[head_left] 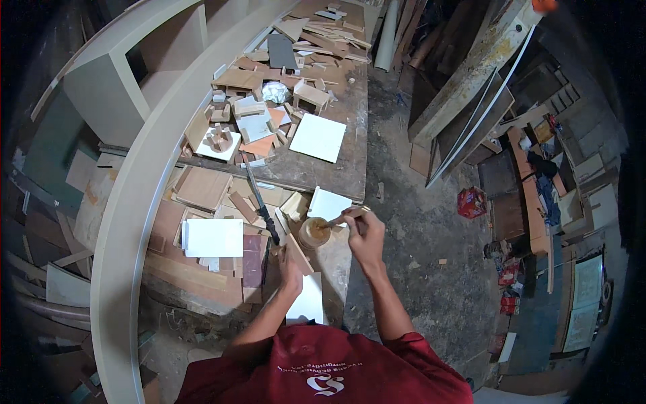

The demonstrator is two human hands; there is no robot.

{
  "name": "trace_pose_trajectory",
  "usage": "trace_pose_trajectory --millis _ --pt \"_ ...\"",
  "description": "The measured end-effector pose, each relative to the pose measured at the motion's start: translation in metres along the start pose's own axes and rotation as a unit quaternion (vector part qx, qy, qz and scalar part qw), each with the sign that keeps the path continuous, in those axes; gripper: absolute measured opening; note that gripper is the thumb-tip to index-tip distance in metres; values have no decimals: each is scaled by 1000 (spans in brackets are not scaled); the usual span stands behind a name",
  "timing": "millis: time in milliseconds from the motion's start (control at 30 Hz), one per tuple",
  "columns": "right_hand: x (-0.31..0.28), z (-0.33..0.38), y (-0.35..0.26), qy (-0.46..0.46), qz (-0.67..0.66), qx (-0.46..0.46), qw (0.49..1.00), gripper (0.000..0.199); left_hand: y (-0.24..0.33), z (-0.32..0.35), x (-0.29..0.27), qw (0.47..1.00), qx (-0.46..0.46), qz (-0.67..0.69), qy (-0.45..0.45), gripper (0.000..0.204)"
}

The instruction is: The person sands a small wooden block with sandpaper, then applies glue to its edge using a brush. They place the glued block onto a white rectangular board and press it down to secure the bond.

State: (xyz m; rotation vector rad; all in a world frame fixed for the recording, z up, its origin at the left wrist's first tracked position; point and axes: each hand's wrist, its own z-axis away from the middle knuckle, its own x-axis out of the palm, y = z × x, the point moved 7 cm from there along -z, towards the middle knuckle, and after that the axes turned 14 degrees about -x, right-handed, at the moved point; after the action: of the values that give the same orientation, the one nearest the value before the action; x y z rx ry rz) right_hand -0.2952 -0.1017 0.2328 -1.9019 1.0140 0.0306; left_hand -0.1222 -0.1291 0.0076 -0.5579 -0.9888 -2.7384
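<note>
My right hand point(367, 234) is closed around a thin stick-like tool point(331, 223), its lower end over the mouth of a round jar. The jar point(313, 237) holds something yellow-brown and stands near the bench's right edge. Whether the tool is a brush cannot be made out. My left hand point(289, 275) grips a narrow wooden strip point(297, 252), which slants up beside the jar; the fingers are partly hidden. Just left of that hand lies a long dark metal bar clamp point(259, 195). White panels point(328, 204) lie behind the jar.
Wood offcuts point(323, 42) crowd the far bench, with a white square board point(319, 137) on it. Another white board point(214, 238) rests on the near left. A long pale curved panel point(121, 242) borders the bench. To the right are a leaning post point(464, 81) and a red crate point(472, 203).
</note>
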Motion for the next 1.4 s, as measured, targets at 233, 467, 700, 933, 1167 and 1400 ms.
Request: trace_pose_trajectory --millis 233,467,700,933,1167,1400 --pt "-38 3 -3 83 -58 23 995 10 35 27 6 997 35 58 -32 34" --pt "-64 7 -28 155 -155 14 975 11 71 40 7 987 105 68 -102 18" --pt "-75 25 -102 222 -188 -137 947 9 121 92 27 969 174 87 -151 23" --pt "-61 59 -139 224 -172 -284 916 19 134 102 23 959 223 78 -157 29" --pt "-51 67 -146 202 -194 -315 907 16 147 120 24 942 294 91 -131 26" --pt "-45 68 -148 180 -200 -328 905 16 151 124 16 939 314 84 -113 30"
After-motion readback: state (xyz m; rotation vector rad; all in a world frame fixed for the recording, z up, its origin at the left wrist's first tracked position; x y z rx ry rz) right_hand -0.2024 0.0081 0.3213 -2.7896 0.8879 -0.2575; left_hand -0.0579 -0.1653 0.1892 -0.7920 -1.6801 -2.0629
